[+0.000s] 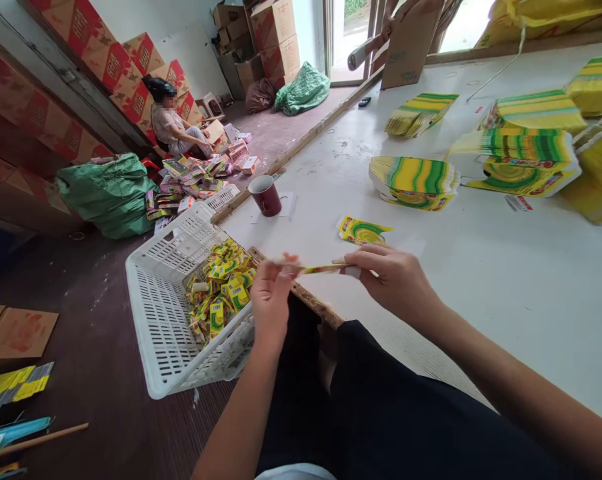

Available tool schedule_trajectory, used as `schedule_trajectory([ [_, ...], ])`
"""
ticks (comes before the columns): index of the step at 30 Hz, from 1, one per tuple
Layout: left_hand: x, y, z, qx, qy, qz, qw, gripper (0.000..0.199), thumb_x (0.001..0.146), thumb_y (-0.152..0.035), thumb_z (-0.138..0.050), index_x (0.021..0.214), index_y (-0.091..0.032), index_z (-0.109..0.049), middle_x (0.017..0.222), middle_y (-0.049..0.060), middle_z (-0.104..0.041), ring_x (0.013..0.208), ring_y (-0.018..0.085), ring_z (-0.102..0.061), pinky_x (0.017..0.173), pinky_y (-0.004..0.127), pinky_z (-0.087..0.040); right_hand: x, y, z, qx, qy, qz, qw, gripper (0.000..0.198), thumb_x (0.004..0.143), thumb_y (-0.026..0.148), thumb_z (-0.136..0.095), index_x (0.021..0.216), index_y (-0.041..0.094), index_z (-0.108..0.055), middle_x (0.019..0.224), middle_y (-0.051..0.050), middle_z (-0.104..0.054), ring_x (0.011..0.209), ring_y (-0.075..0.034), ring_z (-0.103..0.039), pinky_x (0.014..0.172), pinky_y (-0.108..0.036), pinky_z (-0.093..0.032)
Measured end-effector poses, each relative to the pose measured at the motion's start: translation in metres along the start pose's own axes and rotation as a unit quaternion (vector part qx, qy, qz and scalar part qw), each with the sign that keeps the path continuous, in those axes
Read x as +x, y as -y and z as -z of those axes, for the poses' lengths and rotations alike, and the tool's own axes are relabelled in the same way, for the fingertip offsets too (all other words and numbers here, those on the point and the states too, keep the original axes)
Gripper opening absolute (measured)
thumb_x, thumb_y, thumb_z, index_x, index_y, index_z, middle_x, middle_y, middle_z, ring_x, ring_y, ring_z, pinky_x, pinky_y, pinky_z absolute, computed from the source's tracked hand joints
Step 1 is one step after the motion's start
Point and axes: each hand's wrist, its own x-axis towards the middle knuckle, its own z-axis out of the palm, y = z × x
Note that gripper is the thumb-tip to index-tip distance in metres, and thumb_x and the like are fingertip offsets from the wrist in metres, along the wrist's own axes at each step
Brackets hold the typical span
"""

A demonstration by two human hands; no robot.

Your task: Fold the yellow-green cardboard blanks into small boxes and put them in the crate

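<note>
Between my two hands is a thin yellow carton [321, 269], seen nearly edge-on, so its printed face is hidden. My left hand [271, 290], a little blurred, pinches its left end above the basket's rim. The fingers of my right hand [393, 275] are closed on the other end, over the table edge; a pale wrap shows on one finger. Just beyond, a flat yellow-and-green carton [365, 231] lies on the white table [325, 180]. Left of my hands, a white plastic basket [155, 333] holds many small yellow-green cartons [225, 287].
A maroon mug [265, 196] stands near the table's left edge. Stacks of flat cartons [415, 181] lie to the right, with a cardboard box [411, 47] behind. A seated person [175, 123] is on the floor among scattered boxes and a green sack [105, 193].
</note>
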Motion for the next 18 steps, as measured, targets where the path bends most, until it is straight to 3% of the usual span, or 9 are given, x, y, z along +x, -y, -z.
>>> schedule_trajectory([
  [4,0.008,-0.027,0.013,0.190,0.103,-0.056,0.975,0.077,0.060,-0.062,-0.083,0.121,-0.020,-0.060,0.132,0.014,-0.063,0.126,0.031,-0.057,0.109,0.043,-0.042,0.004,0.008,0.008,-0.144,0.016,0.159,0.977,0.029,0.096,0.006,-0.047,0.091,0.022,-0.071,0.083,-0.004,-0.073,0.076,-0.019,-0.058,0.073,-0.034,-0.044],
  [7,0.001,-0.034,0.005,0.345,0.230,0.024,0.910,0.079,0.055,-0.046,-0.090,0.122,-0.020,-0.057,0.127,0.014,-0.065,0.122,0.035,-0.059,0.105,0.048,-0.044,0.002,0.025,0.005,-0.128,0.051,0.215,0.967,0.028,0.099,0.014,-0.045,0.087,0.020,-0.069,0.086,-0.006,-0.072,0.077,-0.019,-0.059,0.074,-0.033,-0.046],
  [9,-0.006,-0.029,-0.005,0.371,0.260,0.076,0.888,0.069,0.061,-0.040,-0.087,0.120,-0.021,-0.055,0.116,0.010,-0.069,0.110,0.032,-0.065,0.096,0.045,-0.050,-0.001,0.033,0.000,-0.118,0.025,0.209,0.970,0.028,0.099,0.012,-0.043,0.087,0.019,-0.067,0.088,-0.007,-0.069,0.077,-0.018,-0.060,0.075,-0.032,-0.049],
  [15,-0.019,-0.009,-0.024,0.319,0.109,0.078,0.938,0.052,0.063,-0.026,-0.082,0.101,-0.024,-0.047,0.091,0.000,-0.065,0.084,0.021,-0.064,0.077,0.033,-0.052,-0.011,0.034,-0.014,-0.013,-0.085,0.100,0.991,0.024,0.092,0.006,-0.048,0.097,0.025,-0.061,0.091,-0.004,-0.062,0.083,-0.017,-0.065,0.068,-0.028,-0.056],
  [18,-0.018,-0.010,-0.024,0.303,0.099,0.042,0.947,0.049,0.066,-0.027,-0.079,0.101,-0.024,-0.044,0.092,0.000,-0.063,0.084,0.020,-0.063,0.077,0.032,-0.050,-0.009,0.030,-0.017,0.092,-0.095,-0.019,0.991,0.017,0.088,0.011,-0.059,0.097,0.026,-0.059,0.088,-0.002,-0.061,0.075,-0.016,-0.064,0.066,-0.029,-0.056],
])
